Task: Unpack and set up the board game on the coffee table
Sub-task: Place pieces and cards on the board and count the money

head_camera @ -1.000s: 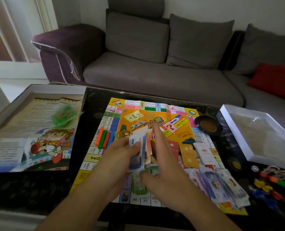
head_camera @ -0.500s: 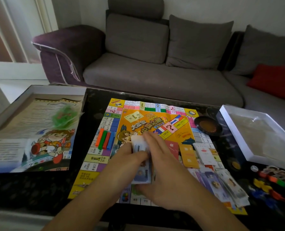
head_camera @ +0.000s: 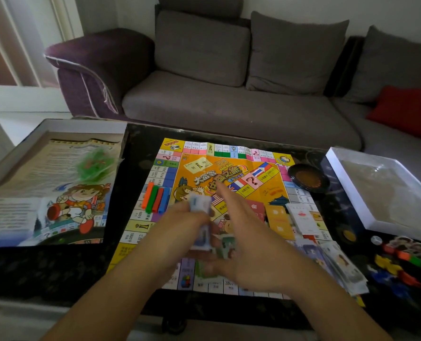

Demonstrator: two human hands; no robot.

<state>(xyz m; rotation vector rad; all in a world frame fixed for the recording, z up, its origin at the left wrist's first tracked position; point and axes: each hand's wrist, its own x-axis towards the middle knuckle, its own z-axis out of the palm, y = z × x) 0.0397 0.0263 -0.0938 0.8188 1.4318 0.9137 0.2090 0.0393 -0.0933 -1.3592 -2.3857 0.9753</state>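
Board (head_camera: 219,173) lying unfolded on the table; my left hand (head_camera: 180,230) is gripping 1 stack of banknotes (head_camera: 200,217), right hand (head_camera: 248,244) open-fingered beside it (sorting unfinished, tokens (head_camera: 406,262) awaiting placement).

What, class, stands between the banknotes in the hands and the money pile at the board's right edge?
Nothing visible. The left hand grips the banknotes, the right hand beside them. Toward the money pile lies only flat board; the cards lie farther back.
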